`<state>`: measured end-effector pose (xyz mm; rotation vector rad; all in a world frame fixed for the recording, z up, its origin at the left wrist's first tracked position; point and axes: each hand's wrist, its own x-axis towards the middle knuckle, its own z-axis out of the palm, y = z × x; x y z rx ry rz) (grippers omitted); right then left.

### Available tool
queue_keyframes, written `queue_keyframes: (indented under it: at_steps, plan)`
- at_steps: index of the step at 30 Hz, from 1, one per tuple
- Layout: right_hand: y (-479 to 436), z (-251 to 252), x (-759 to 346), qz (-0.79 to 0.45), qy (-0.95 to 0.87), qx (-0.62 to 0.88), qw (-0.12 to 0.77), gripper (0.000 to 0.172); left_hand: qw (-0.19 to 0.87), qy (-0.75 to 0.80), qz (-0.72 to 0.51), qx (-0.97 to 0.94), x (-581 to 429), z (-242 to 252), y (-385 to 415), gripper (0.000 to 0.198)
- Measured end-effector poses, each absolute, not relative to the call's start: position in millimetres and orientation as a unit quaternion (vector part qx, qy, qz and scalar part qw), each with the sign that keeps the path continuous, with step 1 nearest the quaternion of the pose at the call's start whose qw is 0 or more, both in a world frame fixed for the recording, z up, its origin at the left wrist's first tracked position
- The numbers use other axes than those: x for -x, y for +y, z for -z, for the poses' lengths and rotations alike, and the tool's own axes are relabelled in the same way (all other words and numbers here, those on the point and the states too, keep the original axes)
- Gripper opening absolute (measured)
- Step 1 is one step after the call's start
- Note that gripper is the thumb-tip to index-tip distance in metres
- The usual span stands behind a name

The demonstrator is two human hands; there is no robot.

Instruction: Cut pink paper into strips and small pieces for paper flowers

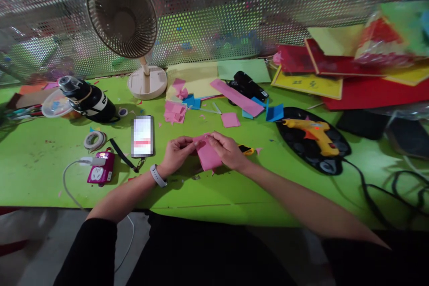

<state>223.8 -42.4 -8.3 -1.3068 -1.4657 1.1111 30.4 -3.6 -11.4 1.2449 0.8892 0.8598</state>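
Between my two hands is a piece of pink paper (209, 155), raised a little over the green table. My left hand (177, 155) pinches its upper left edge, and a pale band circles that wrist. With thumb and fingers, my right hand (229, 148) grips the top right part of the same sheet. Partly behind the right hand lies a yellow and black tool (246, 149), mostly hidden. Just beyond the hands are a small pink paper square (230, 119), a stack of pink squares (174, 112) and a folded pink paper shape (180, 89).
A yellow glue gun (313, 134) rests on a black tray (291, 136), its cable running right. A phone (142, 136), tape roll (94, 140), purple power adapter (101, 169), black bottle (89, 100) and fan (147, 82) stand left. Coloured card (368, 91) is piled right.
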Motion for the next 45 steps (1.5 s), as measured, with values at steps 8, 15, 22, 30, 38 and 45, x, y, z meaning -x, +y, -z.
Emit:
queue_keyframes:
  at_steps: [8, 15, 22, 30, 38, 45]
  plan:
    - [-43.3, 9.7, -223.6, -0.455, -0.582, 0.521, 0.427, 0.053, 0.62, 0.396, -0.372, -0.566, -31.0, 9.2, -3.1, 0.047]
    - [-42.4, 14.0, -225.2, -0.447, -0.59, 0.523, 0.423, 0.052, 0.628, 0.392, -0.37, -0.561, -31.7, 7.8, -3.2, 0.049]
    - [-43.5, 15.8, -224.7, -0.44, -0.591, 0.534, 0.414, 0.055, 0.635, 0.389, -0.364, -0.559, -32.8, 6.4, -4.5, 0.05]
    - [-44.2, 14.5, -223.6, -0.43, -0.587, 0.548, 0.412, 0.06, 0.673, 0.369, -0.367, -0.525, -31.7, 11.5, -4.2, 0.051]
    - [-46.8, 15.3, -221.8, -0.445, -0.584, 0.55, 0.398, 0.059, 0.673, 0.382, -0.354, -0.525, -32.3, 18.4, -4.1, 0.046]
    - [-44.6, 11.2, -224.8, -0.49, -0.568, 0.526, 0.401, 0.052, 0.651, 0.367, -0.376, -0.548, -29.6, 5.3, -1.3, 0.039]
